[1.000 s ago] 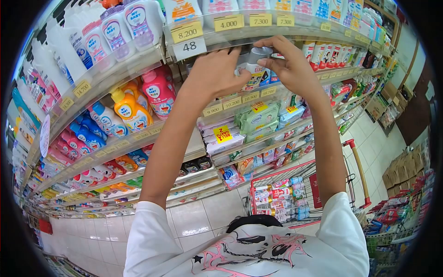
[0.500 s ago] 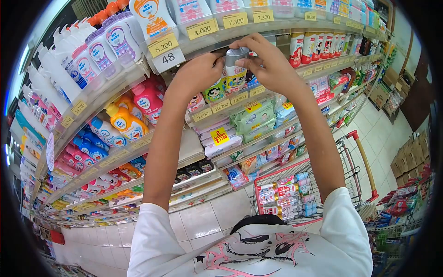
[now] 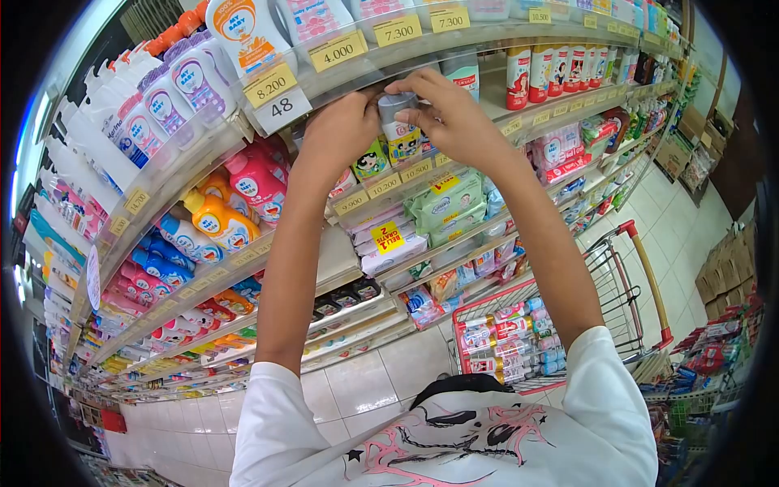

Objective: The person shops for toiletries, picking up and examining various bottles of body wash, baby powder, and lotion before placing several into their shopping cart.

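A white bottle with a grey cap point(image 3: 393, 107) and a yellow, cartoon-printed lower part stands on the middle shelf, between my two hands. The thumb and fingers of my right hand point(image 3: 445, 107) close around its cap from the right. My left hand point(image 3: 341, 128) is bent in at the bottle's left side, under the upper shelf's lip; its fingertips are hidden. Beside the bottle, just below my left hand, is a green cartoon-printed pack point(image 3: 372, 160). A white-and-green bottle point(image 3: 463, 77) stands behind my right hand.
Price tags line the upper shelf edge point(image 3: 357, 58), which overhangs my hands. Red-and-white bottles point(image 3: 518, 79) stand in a row to the right. Green wipes packs point(image 3: 446, 207) lie one shelf lower. A shopping cart point(image 3: 458, 345) holding several bottles stands at lower right.
The view has shifted slightly. Both hands remain at the grey-capped bottle, which appears a little lower and further left. The white-and-green bottle behind my right hand shows more now.
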Tool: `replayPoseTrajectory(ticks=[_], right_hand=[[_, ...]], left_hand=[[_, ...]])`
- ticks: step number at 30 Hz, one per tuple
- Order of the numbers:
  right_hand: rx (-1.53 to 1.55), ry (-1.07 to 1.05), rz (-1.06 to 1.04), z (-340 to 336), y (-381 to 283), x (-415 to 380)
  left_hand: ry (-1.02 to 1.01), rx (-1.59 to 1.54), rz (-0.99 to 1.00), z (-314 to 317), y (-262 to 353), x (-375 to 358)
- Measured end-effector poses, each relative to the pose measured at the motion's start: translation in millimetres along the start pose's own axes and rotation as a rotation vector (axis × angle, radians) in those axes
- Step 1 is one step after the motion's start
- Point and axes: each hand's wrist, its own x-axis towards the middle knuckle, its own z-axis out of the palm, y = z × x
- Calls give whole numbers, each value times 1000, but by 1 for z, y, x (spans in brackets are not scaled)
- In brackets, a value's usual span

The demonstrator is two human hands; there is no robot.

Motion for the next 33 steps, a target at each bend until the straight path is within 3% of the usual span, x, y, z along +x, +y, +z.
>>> replayPoseTrajectory(ticks=[3, 5, 9, 11, 21, 23, 25, 26, 28, 30, 32, 33], right_hand=[[-3, -25, -4, 9, 9, -5], [-220, 145, -187, 14, 14, -9], [-336, 237, -228, 19, 15, -16], [30, 215, 20, 24, 13, -19], [22, 340, 26, 34, 6, -36], [72, 443, 83, 23, -3, -55], [47, 525, 135, 16, -1, -94], [25, 557, 179, 15, 4, -122], [20, 608, 309, 18, 21, -192], [20, 634, 436, 24, 44, -276], [-4, 514, 880, 23, 64, -374], [-17, 522, 959, 19, 75, -425]], left_hand=[[4, -5, 20, 2, -6, 2], [8, -5, 28, 1, -7, 2], [21, -90, 53, -9, 4, -2], [-18, -118, 24, -10, 6, -2], [-84, -37, -22, -14, 9, -5], [-107, -9, -56, -12, 10, -10], [134, 130, 81, -3, 6, -22], [121, 126, 85, -2, 5, -30], [300, 269, 327, -2, 8, -52], [254, 198, 308, -9, 34, -88], [216, -49, 264, 4, 52, -130], [146, -329, 247, 25, 55, -158]])
